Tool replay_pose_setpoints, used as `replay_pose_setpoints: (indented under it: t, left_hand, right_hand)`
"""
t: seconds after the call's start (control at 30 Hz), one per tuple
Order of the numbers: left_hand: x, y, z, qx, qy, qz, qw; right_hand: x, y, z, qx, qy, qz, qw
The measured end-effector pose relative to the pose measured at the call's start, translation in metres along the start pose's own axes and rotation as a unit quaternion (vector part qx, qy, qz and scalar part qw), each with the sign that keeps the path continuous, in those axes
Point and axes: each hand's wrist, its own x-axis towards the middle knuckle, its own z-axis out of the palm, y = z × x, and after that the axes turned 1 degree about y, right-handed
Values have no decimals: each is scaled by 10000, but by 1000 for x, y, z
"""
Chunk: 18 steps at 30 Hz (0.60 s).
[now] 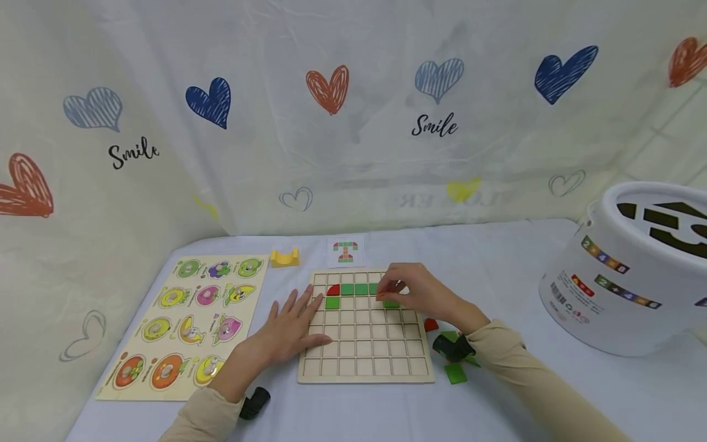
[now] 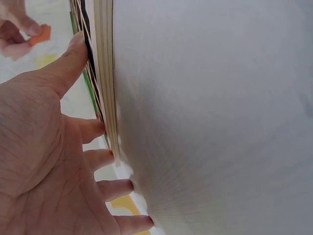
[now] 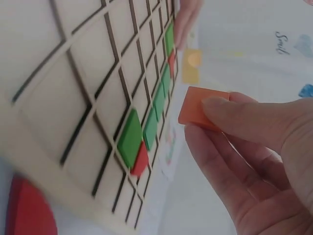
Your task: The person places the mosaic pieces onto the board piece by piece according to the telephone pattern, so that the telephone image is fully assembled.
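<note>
My right hand pinches a small orange square tile between thumb and fingers, held over the upper right of a wooden grid board. My left hand lies with fingers spread along the board's left side, thumb over its edge. A row of green square tiles sits in the grid's second row, with a rounded red tile at its left end. At the right end, another red tile shows in the right wrist view. One green tile lies below each end.
Behind the board lies a pattern card with a red, green and orange T figure. A yellow arch block and a fruit puzzle board are on the left. Loose green tiles and a red tile lie right, before a white bucket.
</note>
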Motion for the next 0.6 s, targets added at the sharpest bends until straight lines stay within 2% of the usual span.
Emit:
replay_pose_setpoints:
  t: [0.13,0.33,0.6]
  left_hand:
    - [0,0,-2,4,14,-10,10000]
    - [1,-2,-1,17,-21,17,10000]
    - [0,-4,-1,2,13,25,10000]
  right_hand:
    - [13,2,14,110,-55,12,9999]
    - [21,8,27,309,-59,39,9995]
    - [28,12,37,43,-210,253,9994]
